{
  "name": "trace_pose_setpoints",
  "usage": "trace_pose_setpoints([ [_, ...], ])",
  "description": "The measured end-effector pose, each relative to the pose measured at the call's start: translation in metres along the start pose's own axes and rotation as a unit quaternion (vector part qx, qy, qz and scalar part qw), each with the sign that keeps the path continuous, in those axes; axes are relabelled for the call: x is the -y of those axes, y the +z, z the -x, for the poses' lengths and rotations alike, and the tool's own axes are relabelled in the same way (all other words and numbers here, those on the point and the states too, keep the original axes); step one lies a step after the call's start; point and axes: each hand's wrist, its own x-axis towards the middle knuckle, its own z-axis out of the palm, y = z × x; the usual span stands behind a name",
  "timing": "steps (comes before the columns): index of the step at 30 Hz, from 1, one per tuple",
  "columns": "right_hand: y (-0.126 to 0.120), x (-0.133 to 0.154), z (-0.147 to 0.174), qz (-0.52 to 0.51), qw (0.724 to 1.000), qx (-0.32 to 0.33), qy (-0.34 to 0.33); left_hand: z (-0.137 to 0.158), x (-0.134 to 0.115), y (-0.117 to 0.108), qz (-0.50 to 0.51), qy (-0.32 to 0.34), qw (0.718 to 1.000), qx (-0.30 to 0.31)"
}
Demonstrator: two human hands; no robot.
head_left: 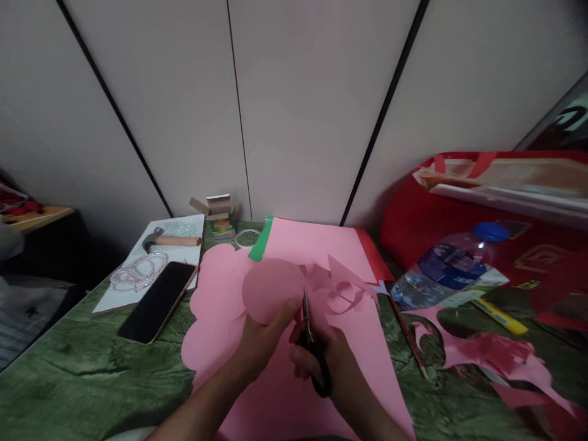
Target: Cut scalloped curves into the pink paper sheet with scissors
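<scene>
My left hand (266,331) is closed on a round pink paper circle (271,289), gripping its lower right edge. In my right hand (321,358) is a pair of scissors (314,346) with black handles, its blades pointing up and away beside the circle's right edge. Whether the blades are parted is hard to make out. Curled pink paper offcuts (344,295) lie just beyond the scissors. Under both hands spreads a large pink paper sheet (285,392). Several overlapping pink circles (214,306) line its left side.
On the left are a black phone (157,302), a hammer (172,241) and beaded strands (138,272). A small box (221,222) stands at the back. To the right are a water bottle (443,272), a red bag (413,214), a pencil (408,337), a yellow cutter (500,315) and pink scraps (500,361).
</scene>
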Motion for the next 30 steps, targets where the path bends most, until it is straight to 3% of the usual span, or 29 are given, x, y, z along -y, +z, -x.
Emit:
trace_pose_setpoints([
  [3, 0.001, -0.004, 0.0, -0.018, 1.0, 0.02, 0.006, 0.003, -0.006, 0.002, 0.017, -0.024, 1.0, -0.001],
  [10, 0.0, -0.011, -0.002, -0.024, 0.999, 0.02, 0.011, -0.002, 0.001, 0.001, 0.121, -0.01, 0.985, 0.123],
  [16, -0.001, -0.007, -0.003, -0.037, 0.999, -0.002, 0.011, -0.003, 0.002, 0.001, 0.086, 0.04, 0.995, 0.041],
  [23, -0.006, 0.0, -0.003, -0.024, 1.0, -0.007, -0.008, 0.007, -0.005, 0.0, -0.029, 0.006, 0.999, 0.014],
  [30, -0.007, 0.001, -0.001, -0.028, 0.999, 0.004, -0.025, 0.006, -0.008, 0.002, -0.03, 0.01, 0.999, 0.025],
])
